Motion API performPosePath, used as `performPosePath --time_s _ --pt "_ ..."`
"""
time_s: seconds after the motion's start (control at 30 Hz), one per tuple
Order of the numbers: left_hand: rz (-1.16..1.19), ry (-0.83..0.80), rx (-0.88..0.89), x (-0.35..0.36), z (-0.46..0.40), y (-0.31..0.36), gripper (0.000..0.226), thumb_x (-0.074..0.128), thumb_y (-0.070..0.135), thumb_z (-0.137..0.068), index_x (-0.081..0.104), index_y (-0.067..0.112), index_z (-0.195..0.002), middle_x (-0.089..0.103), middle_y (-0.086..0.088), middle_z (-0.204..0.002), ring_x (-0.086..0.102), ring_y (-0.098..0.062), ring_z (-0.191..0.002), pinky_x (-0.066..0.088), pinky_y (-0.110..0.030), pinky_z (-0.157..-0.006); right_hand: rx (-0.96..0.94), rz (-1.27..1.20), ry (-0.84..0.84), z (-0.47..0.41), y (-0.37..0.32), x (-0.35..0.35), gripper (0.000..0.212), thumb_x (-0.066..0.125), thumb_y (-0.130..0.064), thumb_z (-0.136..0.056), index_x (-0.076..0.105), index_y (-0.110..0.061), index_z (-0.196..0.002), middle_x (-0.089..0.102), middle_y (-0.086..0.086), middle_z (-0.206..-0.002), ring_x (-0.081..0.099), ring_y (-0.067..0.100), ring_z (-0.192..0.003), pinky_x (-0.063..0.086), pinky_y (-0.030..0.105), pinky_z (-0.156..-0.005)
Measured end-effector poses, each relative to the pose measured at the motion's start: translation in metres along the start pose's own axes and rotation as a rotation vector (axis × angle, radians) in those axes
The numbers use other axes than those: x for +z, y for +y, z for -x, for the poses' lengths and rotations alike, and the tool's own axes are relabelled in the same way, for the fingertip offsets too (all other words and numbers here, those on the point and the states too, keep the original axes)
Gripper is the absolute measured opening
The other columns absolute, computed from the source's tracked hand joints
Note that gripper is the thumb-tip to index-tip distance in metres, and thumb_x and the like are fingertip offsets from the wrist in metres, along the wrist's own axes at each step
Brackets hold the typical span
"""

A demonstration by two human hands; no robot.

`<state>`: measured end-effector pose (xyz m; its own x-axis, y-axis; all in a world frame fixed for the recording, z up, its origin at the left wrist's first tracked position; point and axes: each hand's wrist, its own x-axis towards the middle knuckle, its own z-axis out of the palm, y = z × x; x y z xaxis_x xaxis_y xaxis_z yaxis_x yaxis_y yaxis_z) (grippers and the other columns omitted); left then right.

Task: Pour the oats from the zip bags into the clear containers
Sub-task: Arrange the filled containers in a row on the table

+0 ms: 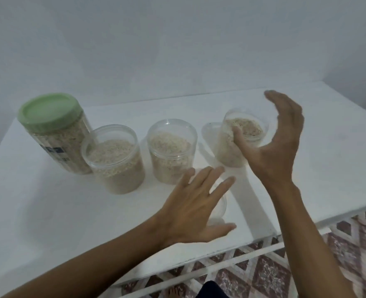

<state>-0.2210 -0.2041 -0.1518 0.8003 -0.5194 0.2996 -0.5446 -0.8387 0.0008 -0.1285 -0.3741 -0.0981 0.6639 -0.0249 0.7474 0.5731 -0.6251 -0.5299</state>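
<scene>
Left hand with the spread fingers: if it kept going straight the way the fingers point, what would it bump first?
Probably the rightmost oat container. The left hand points up-right toward it, though depth is hard to judge.

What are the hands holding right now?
Nothing. The left hand is spread flat above a clear lid; the right hand is open beside the rightmost oat container.

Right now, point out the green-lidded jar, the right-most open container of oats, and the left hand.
green-lidded jar [49,111]: head view, on the middle of its green lid.
right-most open container of oats [228,147]: head view, on its clear side wall.
left hand [190,208]: head view, on the back of the hand.
</scene>
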Motion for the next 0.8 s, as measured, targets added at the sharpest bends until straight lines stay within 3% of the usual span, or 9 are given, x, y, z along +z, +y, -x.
performPosePath --time_s 0.03,0.1,0.17,0.27,0.4,0.57,0.67,0.8 --pt "-0.02 -0.099 -0.052 0.006 -0.002 0.003 0.088 0.039 0.078 -0.083 0.042 0.018 -0.148 0.043 -0.018 -0.151 0.045 -0.035 -0.134 0.032 -0.048 -0.106 0.093 -0.036 0.041 0.006 0.012 0.006 0.089 0.089 -0.035 -0.074 0.043 -0.008 -0.146 0.04 -0.003 -0.148 0.04 0.018 -0.14 0.04 0.044 -0.112" --pt "-0.036 -0.223 -0.144 0.015 -0.007 0.006 0.095 0.031 0.082 -0.081 0.04 0.017 -0.149 0.045 -0.023 -0.148 0.048 -0.041 -0.129 0.041 -0.052 -0.103 0.356 -0.147 -0.039 0.018 0.028 0.023 0.127 0.094 -0.053 -0.059 0.021 -0.015 -0.157 0.027 -0.002 -0.159 0.029 0.016 -0.15 0.032 0.047 -0.12" --pt "0.005 -0.244 -0.187 0.019 -0.011 0.006 0.088 0.029 0.075 -0.084 0.041 0.014 -0.146 0.055 -0.022 -0.131 0.053 -0.038 -0.114 0.047 -0.048 -0.096 0.549 -0.239 -0.142 0.029 0.037 0.039 0.142 0.096 -0.057 -0.05 0.007 -0.029 -0.158 0.03 0.002 -0.161 0.033 0.013 -0.148 0.034 0.045 -0.12" --pt "0.066 -0.209 -0.233 0.017 -0.013 0.003 0.079 0.033 0.066 -0.084 0.04 0.015 -0.144 0.058 -0.016 -0.118 0.054 -0.033 -0.103 0.048 -0.044 -0.091 0.667 -0.223 -0.127 0.038 0.046 0.051 0.128 0.097 -0.048 -0.052 0.018 -0.035 -0.152 0.051 -0.006 -0.144 0.052 0.01 -0.13 0.046 0.042 -0.11" --pt "0.06 -0.192 -0.331 0.015 0.005 0.01 0.088 0.038 0.075 -0.082 0.034 0.021 -0.151 0.048 -0.017 -0.142 0.051 -0.04 -0.122 0.044 -0.055 -0.099 0.653 -0.128 -0.133 0.039 0.062 0.057 0.11 0.094 -0.061 -0.048 0.039 -0.025 -0.136 0.059 -0.01 -0.13 0.058 0.012 -0.121 0.051 0.044 -0.101" --pt "0.068 -0.163 -0.349 0.014 0.023 0.005 0.072 0.035 0.067 -0.093 0.045 0.02 -0.146 0.053 -0.008 -0.135 0.054 -0.031 -0.123 0.047 -0.056 -0.091 0.634 -0.148 -0.121 0.038 0.063 0.059 0.107 0.094 -0.061 -0.048 0.042 -0.023 -0.133 0.06 -0.009 -0.129 0.059 0.012 -0.12 0.051 0.043 -0.101" --pt "0.053 -0.121 -0.267 0.02 0.022 -0.003 0.067 0.047 0.061 -0.09 0.056 0.014 -0.136 0.059 -0.013 -0.125 0.059 -0.037 -0.11 0.05 -0.051 -0.083 0.622 -0.16 -0.118 0.039 0.062 0.059 0.105 0.095 -0.06 -0.048 0.043 -0.024 -0.132 0.061 -0.01 -0.127 0.06 0.011 -0.119 0.052 0.043 -0.099" --pt "0.167 0.011 -0.203 0.019 0.009 -0.008 0.066 0.059 0.056 -0.083 0.056 0.012 -0.132 0.06 -0.012 -0.123 0.058 -0.035 -0.105 0.052 -0.048 -0.083 0.587 -0.177 -0.16 0.039 0.053 0.058 0.1 0.096 -0.054 -0.05 0.045 -0.027 -0.131 0.061 -0.016 -0.123 0.06 0.005 -0.117 0.053 0.039 -0.099"
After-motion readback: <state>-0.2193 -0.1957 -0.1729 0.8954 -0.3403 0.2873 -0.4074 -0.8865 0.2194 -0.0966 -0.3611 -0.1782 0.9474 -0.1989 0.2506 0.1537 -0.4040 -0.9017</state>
